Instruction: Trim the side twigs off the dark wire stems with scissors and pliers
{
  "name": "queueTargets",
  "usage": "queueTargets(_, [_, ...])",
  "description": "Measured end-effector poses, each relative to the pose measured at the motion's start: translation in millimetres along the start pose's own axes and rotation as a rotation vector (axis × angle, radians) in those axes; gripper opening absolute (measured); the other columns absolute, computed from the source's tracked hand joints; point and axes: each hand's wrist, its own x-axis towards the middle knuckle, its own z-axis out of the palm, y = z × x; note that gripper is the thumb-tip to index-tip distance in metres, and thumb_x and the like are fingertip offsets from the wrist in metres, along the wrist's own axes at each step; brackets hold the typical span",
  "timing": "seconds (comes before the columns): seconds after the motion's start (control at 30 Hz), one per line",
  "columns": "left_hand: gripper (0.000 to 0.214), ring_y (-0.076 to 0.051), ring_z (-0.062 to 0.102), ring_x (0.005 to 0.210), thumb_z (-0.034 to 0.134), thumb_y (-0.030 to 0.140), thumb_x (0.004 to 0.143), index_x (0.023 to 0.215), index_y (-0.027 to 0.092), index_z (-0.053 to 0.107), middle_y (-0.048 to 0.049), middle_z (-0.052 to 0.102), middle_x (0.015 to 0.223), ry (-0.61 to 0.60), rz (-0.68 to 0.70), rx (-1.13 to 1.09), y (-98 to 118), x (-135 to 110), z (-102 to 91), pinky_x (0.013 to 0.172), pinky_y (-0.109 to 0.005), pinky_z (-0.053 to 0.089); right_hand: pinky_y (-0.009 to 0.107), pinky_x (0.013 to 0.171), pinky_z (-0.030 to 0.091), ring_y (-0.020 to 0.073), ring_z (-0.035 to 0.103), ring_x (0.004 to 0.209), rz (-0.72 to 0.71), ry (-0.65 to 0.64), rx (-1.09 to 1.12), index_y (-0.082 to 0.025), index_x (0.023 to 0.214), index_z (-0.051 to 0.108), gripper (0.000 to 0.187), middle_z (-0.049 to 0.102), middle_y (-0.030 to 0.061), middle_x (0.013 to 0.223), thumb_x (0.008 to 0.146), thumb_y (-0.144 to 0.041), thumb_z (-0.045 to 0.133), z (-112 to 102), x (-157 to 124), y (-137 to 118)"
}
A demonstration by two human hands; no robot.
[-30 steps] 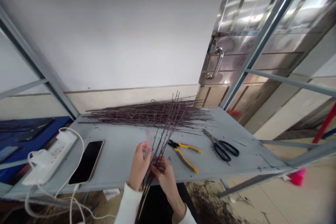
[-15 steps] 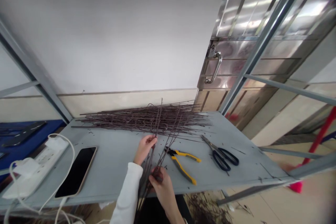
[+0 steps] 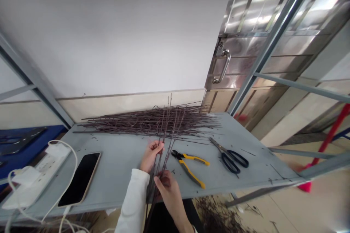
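Gathering thin dark twigs (image 3: 164, 134) upright, left hand (image 3: 151, 156) curled round them, right hand (image 3: 168, 189) pinching lower down; evening the stems looks the next need.

twigs (image 3: 150, 218) cut off by bottom edge, pink object (image 3: 305, 187) blurred

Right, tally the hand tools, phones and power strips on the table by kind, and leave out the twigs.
Yellow-handled pliers: 1
Black-handled scissors: 1
Smartphones: 1
White power strips: 1
Total: 4
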Motion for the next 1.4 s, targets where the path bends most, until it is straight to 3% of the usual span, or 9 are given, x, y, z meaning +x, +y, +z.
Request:
queueTargets(0.23, [0.029,-0.005,0.055,0.055,0.084,0.031,0.053,0.064,0.013,0.065,0.0019,0.063,0.061,0.002,-0.044,-0.176,1.7,-0.7,0.0,0.053,-0.014,0.043,0.025,0.041,0.048,0.0127,0.053,0.045,0.028,-0.019,0.068,-0.016,0.076,0.06,0.047,0.058,0.0003,0.062,0.064,-0.061,0.066,1.6,-3.4,-5.2])
queueTargets(0.4, [0.021,-0.004,0.057,0.056,0.081,0.023,0.06,0.069,0.012,0.065,0.0019,0.062,0.062,0.041,-0.06,-0.268,7.9,-2.3,-1.4,0.057,-0.013,0.046,0.024,0.034,0.044,0.0115,0.053,0.039,0.033,0.005,0.156,-0.019,0.08,0.054,0.046,0.056,-0.0015,0.065,0.068,-0.062,0.063,5.0,-6.9,-2.7])
queueTargets(0.6, [0.022,-0.002,0.051,0.046,0.078,0.026,0.065,0.073,0.013,0.063,0.0049,0.057,0.058,0.041,-0.082,-0.322,17.6,-7.4,1.1,0.046,-0.011,0.043,0.025,0.034,0.046,0.0144,0.057,0.041,0.053,0.013,0.134,-0.019,0.087,0.053,0.05,0.061,0.0008,0.067,0.068,-0.065,0.06,3.6,-3.7,2.5])
queueTargets(0.77, [0.028,-0.002,0.048,0.041,0.076,0.022,0.068,0.093,0.013,0.066,0.0025,0.062,0.063,0.009,-0.119,-0.266,17.6,-9.4,5.1,0.037,-0.012,0.036,0.028,0.044,0.053,0.0192,0.062,0.056,-0.005,0.018,-0.003,-0.017,0.097,0.059,0.053,0.065,0.0045,0.072,0.066,-0.06,0.064,-10.7,-3.0,2.1])
queueTargets(0.9, [0.033,-0.003,0.052,0.044,0.076,0.023,0.068,0.099,0.014,0.066,0.0008,0.065,0.067,0.01,-0.11,-0.239,15.8,-10.2,6.6,0.042,-0.014,0.041,0.032,0.056,0.054,0.0224,0.064,0.071,-0.177,0.162,-0.303,-0.018,0.097,0.06,0.044,0.067,0.0099,0.086,0.076,-0.056,0.052,-67.7,10.8,-18.0])
queueTargets(1.0, [0.036,-0.006,0.056,0.049,0.076,0.024,0.067,0.1,0.014,0.066,-0.0013,0.067,0.069,-0.006,-0.113,-0.234,13.5,-9.7,6.5,0.048,-0.016,0.045,0.04,0.072,0.051,0.0266,0.062,0.08,-0.335,0.398,-0.696,-0.018,0.091,0.06,0.037,0.065,0.0146,0.09,0.082,-0.048,0.041,-140.1,39.1,-31.0])
queueTargets(1.1, [0.036,-0.008,0.06,0.057,0.078,0.024,0.065,0.098,0.014,0.068,-0.0028,0.069,0.071,-0.011,-0.109,-0.238,11.1,-8.6,6.1,0.055,-0.017,0.048,0.052,0.085,0.043,0.0364,0.056,0.096,-0.421,0.596,-1.144,-0.012,0.094,0.059,0.042,0.06,0.0227,0.096,0.077,-0.046,0.041,-211.3,70.6,-27.0])
queueTargets(1.23, [0.036,-0.01,0.063,0.065,0.079,0.027,0.064,0.096,0.013,0.07,-0.0048,0.071,0.077,-0.014,-0.095,-0.234,8.7,-7.3,4.8,0.059,-0.018,0.049,0.047,0.081,0.045,0.0335,0.059,0.09,-0.371,0.506,-1.345,-0.014,0.096,0.055,0.041,0.061,0.0201,0.098,0.072,-0.046,0.048,-271.9,96.6,-8.2])
queueTargets(1.4, [0.037,-0.009,0.062,0.065,0.081,0.028,0.06,0.093,0.014,0.071,-0.0042,0.071,0.078,0.012,-0.114,-0.226,6.9,-5.5,4.3,0.062,-0.018,0.047,0.046,0.073,0.048,0.0338,0.063,0.085,-0.289,0.399,-1.295,-0.022,0.084,0.054,0.036,0.067,0.0147,0.087,0.067,-0.053,0.046,-305.6,108.4,-9.2])
